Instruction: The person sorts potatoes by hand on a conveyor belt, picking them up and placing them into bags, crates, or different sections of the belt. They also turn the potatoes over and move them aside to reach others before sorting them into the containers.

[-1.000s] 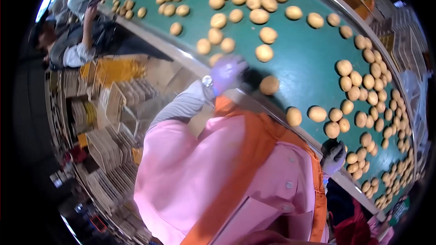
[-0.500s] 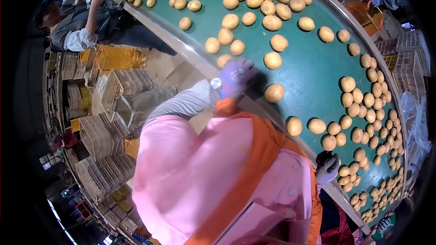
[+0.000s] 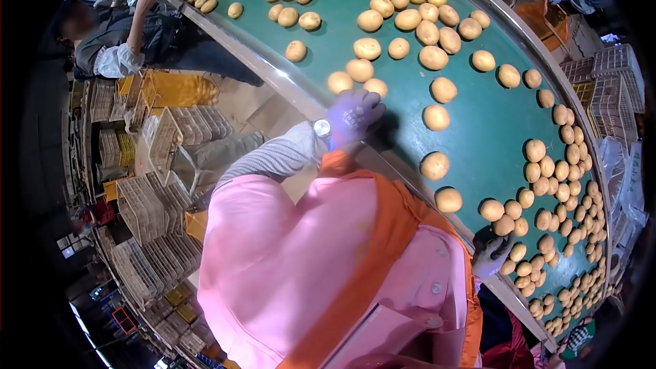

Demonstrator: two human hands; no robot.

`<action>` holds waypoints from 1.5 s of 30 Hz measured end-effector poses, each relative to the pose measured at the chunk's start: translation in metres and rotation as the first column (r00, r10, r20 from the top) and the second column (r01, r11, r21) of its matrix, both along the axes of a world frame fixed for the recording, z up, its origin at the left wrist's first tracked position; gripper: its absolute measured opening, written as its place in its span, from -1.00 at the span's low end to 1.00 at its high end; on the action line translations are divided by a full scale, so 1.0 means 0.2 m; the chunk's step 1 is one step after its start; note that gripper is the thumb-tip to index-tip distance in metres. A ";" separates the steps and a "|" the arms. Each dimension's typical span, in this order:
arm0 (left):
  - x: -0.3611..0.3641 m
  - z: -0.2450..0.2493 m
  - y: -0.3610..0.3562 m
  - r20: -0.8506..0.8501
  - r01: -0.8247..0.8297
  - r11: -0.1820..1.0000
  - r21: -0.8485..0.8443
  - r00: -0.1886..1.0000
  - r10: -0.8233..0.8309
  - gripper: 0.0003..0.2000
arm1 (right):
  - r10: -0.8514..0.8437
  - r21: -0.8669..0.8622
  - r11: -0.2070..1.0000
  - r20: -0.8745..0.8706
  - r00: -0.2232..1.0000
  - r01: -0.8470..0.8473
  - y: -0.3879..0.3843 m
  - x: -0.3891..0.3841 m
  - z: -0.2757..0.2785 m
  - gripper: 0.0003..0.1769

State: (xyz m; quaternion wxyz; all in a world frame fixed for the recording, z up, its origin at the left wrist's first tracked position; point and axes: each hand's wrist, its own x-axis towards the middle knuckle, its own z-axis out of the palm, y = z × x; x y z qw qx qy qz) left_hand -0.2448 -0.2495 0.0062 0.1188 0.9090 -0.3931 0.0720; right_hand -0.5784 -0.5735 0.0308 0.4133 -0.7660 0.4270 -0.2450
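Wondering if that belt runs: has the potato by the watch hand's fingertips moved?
Yes. The potato travelled along the belt, toward the right hand, judged against the yellow crate.

My pink shirt (image 3: 287, 260) hides most of my right hand (image 3: 493, 254); I can't tell whether it grips anything.
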 end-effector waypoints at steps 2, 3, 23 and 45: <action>0.03 0.04 0.03 0.036 0.010 0.999 0.052 0.999 -0.012 -0.85 | -0.006 -0.037 0.999 -0.020 1.000 0.006 0.03 0.02 -0.02 -0.46; 0.04 0.03 0.05 0.035 0.010 0.999 0.051 0.999 -0.011 -0.85 | -0.011 -0.053 0.999 -0.022 1.000 0.009 0.06 0.05 -0.01 -0.46; 0.41 0.05 0.56 -0.039 -0.126 0.936 -0.327 0.992 0.120 -0.82 | -0.061 0.057 0.997 0.040 0.997 0.059 0.54 0.67 0.05 -0.52; 0.86 0.06 1.02 -0.158 -0.115 0.884 -0.454 0.986 0.047 -0.80 | 0.070 0.149 0.981 0.326 0.943 -0.125 1.16 1.39 -0.01 -0.55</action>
